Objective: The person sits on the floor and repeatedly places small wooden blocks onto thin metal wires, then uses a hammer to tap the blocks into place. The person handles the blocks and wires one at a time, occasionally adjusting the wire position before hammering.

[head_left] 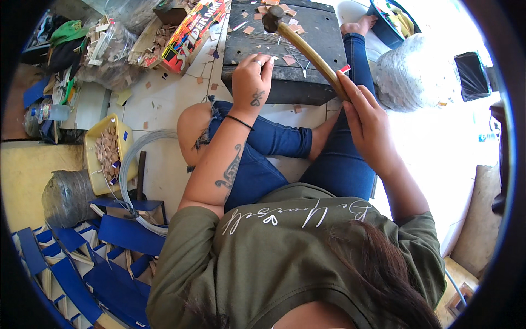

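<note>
My right hand [367, 118] is closed round the lower end of a hammer's wooden handle [310, 54]. The metal hammer head [273, 20] is raised over a black box-like block [249, 55]. At the block's near left edge, my left hand [253, 77] is pinched, its fingertips at a small pale piece [273, 58] that is too small to name. Several thin metal rods or wires [298, 59] lie on the block beside that hand. Small square wooden chips [289, 59] are scattered among them. Something small, red and white [344, 69], shows by my right fingers.
On the left are a yellow tub [127, 143] of wooden chips, a coil of clear wire or tubing [127, 164], and a colourful carton [189, 41]. Blue-and-white box pieces [118, 233] pile up at lower left. A wrapped bundle [402, 74] and dark basin [392, 41] stand right.
</note>
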